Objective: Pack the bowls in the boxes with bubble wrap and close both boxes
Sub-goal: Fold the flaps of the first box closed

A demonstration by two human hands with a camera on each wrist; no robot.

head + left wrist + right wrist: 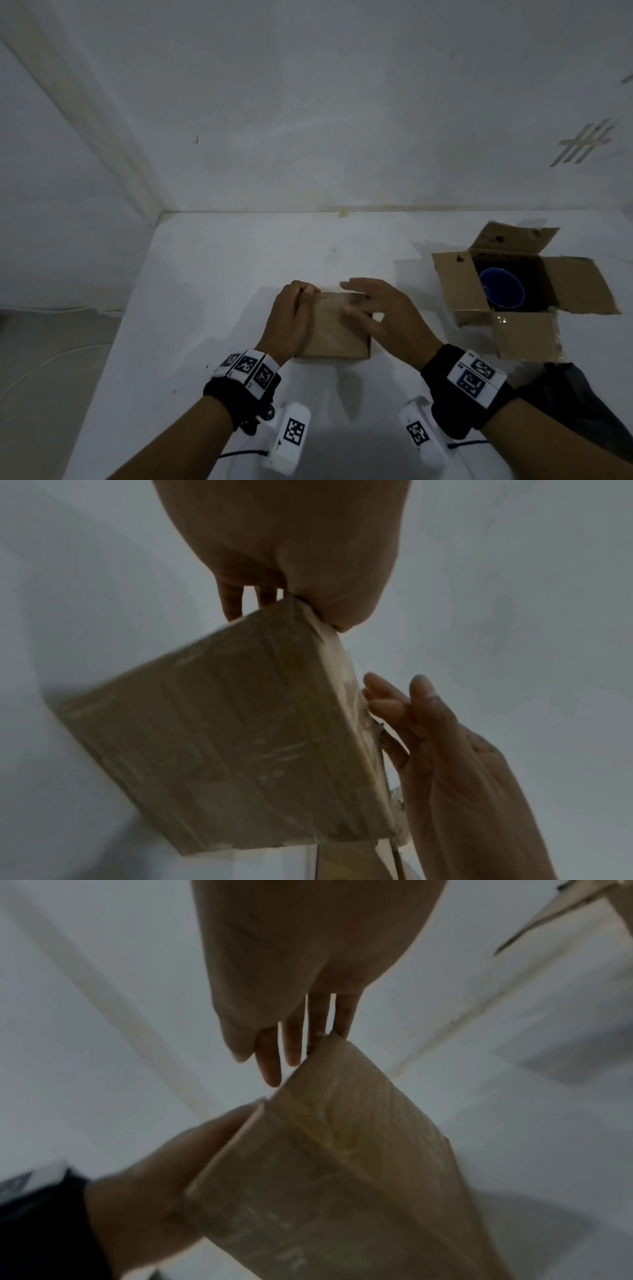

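Note:
A small closed cardboard box sits on the white table in front of me. My left hand grips its far left corner, with the fingers down the side and the thumb at the top edge. My right hand lies on the lid with straight fingers. To the right stands a second cardboard box with all its flaps spread open. A blue bowl lies inside it. No bubble wrap shows in any view.
The white table runs back to a white wall, and its left edge drops to the floor. A dark object lies at the front right, just below the open box's near flap.

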